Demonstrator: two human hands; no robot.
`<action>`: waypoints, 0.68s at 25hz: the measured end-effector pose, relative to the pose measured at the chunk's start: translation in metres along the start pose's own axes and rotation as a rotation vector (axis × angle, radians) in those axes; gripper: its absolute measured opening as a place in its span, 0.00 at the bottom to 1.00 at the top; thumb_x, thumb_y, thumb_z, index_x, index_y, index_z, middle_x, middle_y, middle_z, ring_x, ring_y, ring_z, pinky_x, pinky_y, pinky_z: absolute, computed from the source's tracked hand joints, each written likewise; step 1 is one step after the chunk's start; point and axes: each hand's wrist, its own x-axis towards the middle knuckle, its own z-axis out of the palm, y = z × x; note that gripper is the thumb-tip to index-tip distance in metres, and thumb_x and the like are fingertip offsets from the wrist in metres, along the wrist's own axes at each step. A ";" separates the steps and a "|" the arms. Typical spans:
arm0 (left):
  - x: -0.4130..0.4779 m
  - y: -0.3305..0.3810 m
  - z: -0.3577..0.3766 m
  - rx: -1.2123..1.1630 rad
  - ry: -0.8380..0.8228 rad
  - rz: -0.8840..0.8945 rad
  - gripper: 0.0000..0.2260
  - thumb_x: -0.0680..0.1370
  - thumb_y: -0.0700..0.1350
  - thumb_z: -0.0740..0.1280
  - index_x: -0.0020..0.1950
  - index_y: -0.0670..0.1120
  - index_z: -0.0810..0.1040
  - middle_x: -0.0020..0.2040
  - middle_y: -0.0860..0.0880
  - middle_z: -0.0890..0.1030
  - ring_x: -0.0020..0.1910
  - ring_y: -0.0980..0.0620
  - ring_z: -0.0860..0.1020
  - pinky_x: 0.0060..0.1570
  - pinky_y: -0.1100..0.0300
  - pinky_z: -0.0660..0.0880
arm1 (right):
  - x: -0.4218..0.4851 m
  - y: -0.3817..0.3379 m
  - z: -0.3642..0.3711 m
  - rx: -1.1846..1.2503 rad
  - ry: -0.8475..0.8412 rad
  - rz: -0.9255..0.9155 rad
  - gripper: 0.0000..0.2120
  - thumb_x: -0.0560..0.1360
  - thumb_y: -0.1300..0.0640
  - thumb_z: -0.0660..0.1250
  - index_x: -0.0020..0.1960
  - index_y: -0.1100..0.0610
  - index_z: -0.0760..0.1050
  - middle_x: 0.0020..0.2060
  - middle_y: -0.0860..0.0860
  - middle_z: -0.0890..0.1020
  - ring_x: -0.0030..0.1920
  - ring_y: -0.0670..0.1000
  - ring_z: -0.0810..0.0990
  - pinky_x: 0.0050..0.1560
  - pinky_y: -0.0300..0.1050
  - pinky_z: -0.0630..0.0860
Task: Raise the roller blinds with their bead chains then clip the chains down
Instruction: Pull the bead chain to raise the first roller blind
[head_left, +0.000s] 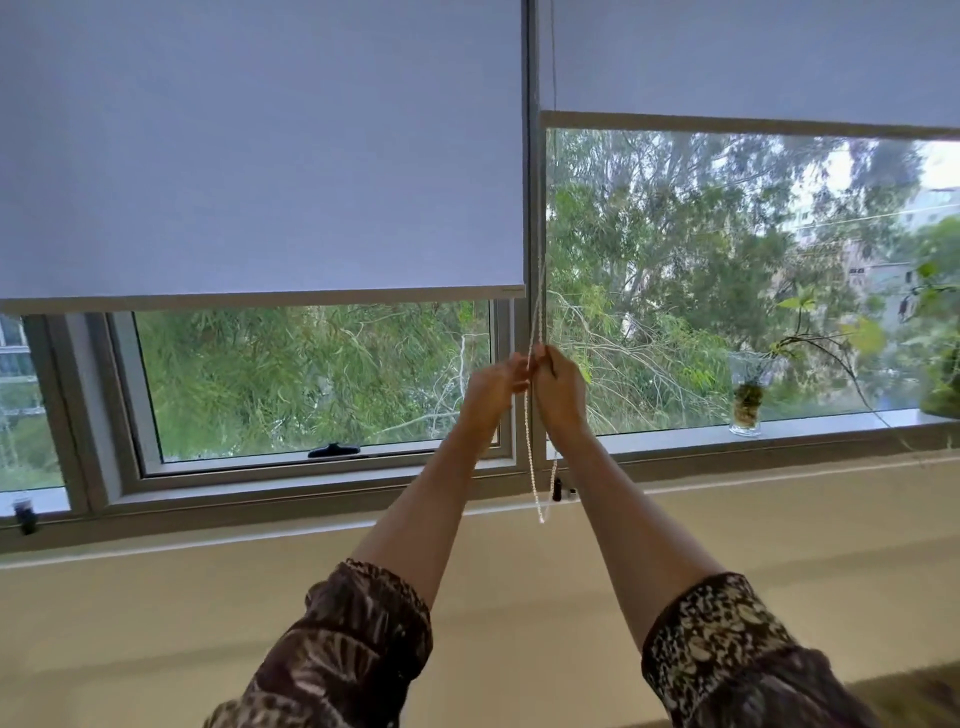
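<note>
Both my hands are up at the window post: left hand (493, 382) and right hand (558, 387) each pinch the bead chain (529, 447), its loop dangling between my forearms. Left blind (260, 156) hangs lower than the right blind (753, 57).

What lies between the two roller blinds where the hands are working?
In the head view, a vertical window frame post separates the left blind from the right blind. The bead chain hangs along it, gripped by the left hand and right hand.
</note>
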 end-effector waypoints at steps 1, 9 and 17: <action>0.005 0.014 0.002 -0.028 0.017 0.001 0.14 0.81 0.50 0.59 0.50 0.44 0.81 0.47 0.47 0.85 0.44 0.56 0.83 0.47 0.53 0.76 | -0.004 0.003 0.000 -0.013 -0.010 -0.002 0.13 0.81 0.57 0.55 0.47 0.58 0.77 0.36 0.52 0.80 0.34 0.47 0.75 0.36 0.41 0.72; 0.032 0.077 0.030 -0.090 0.093 0.103 0.13 0.82 0.43 0.59 0.61 0.37 0.76 0.55 0.42 0.82 0.39 0.55 0.80 0.36 0.63 0.75 | -0.027 0.007 0.001 -0.157 -0.086 -0.038 0.14 0.81 0.57 0.55 0.38 0.55 0.70 0.26 0.46 0.71 0.25 0.45 0.66 0.25 0.37 0.59; 0.039 0.072 0.044 -0.091 0.179 0.125 0.12 0.80 0.34 0.55 0.46 0.41 0.78 0.33 0.48 0.76 0.25 0.56 0.75 0.26 0.62 0.73 | -0.042 0.040 -0.020 -0.279 -0.134 -0.066 0.13 0.80 0.56 0.57 0.37 0.54 0.69 0.26 0.45 0.71 0.27 0.48 0.68 0.28 0.41 0.61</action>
